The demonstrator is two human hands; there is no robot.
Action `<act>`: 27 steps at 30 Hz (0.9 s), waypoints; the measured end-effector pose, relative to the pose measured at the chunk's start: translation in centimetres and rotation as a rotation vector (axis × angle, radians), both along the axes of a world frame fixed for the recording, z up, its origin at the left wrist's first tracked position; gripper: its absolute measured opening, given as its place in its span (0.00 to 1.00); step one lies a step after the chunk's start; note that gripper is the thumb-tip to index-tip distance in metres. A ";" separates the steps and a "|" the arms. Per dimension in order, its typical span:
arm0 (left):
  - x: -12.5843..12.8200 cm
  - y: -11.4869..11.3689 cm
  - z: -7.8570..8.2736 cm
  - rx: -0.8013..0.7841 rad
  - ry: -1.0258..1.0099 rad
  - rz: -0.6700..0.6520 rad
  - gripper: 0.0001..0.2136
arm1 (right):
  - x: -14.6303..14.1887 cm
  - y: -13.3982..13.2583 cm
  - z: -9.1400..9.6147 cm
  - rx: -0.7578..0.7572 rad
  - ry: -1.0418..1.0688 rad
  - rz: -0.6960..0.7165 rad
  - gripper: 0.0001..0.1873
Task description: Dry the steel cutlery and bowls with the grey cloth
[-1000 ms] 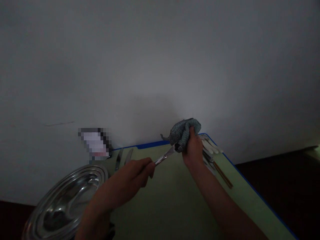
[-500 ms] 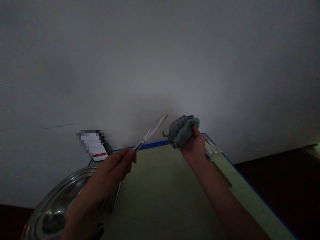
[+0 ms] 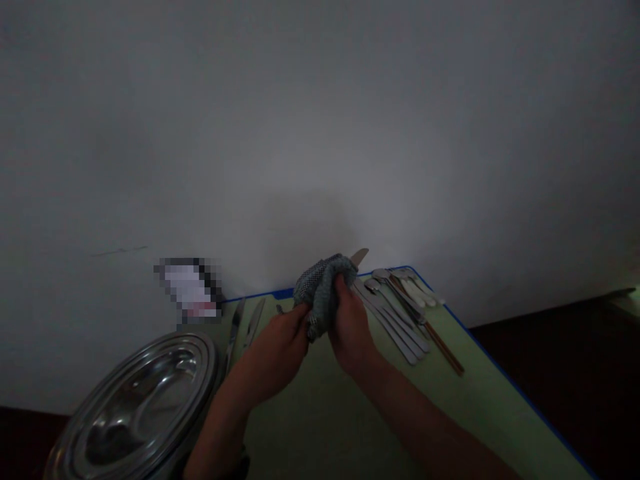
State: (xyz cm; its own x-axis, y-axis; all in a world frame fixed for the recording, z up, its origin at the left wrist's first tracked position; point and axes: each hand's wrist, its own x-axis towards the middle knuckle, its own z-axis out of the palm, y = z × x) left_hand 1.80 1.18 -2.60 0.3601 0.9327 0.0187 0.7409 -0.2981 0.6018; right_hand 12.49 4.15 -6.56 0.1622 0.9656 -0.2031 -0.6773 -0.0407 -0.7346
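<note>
My left hand [image 3: 280, 347] is closed on the handle of a metal knife, whose tip [image 3: 359, 256] pokes out past the cloth. My right hand [image 3: 350, 327] is closed around a grey-blue cloth [image 3: 320, 287], which is wrapped round the knife blade. Both hands meet above the middle of the pale green mat [image 3: 340, 413]. The knife handle is hidden inside my left fist.
Several pieces of cutlery [image 3: 395, 307] and a brown chopstick [image 3: 445, 350] lie at the mat's far right. Two knives [image 3: 245, 323] lie at the far left. A steel oval tray [image 3: 135, 400] sits at the near left. A blurred-out card [image 3: 190, 290] leans on the wall.
My left hand swung the knife away to the left and up, then brought it back. Now the cloth in my right hand is wrapped round the blade, and both hands are together.
</note>
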 end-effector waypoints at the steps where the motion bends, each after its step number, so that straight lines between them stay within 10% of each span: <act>1: -0.1 -0.1 0.1 -0.009 0.010 -0.012 0.11 | 0.3 0.4 -0.3 0.002 -0.013 -0.035 0.18; 12: -0.3 -2.1 1.6 0.008 0.104 -0.015 0.17 | 4.9 3.1 0.4 0.126 0.096 -0.295 0.13; 21: 0.6 0.0 -0.2 0.013 0.042 0.048 0.11 | -0.1 -0.1 -0.8 0.118 -0.128 0.020 0.18; 27: 0.0 -1.4 1.1 0.014 0.082 -0.015 0.15 | 3.0 1.8 0.4 0.108 -0.038 -0.127 0.17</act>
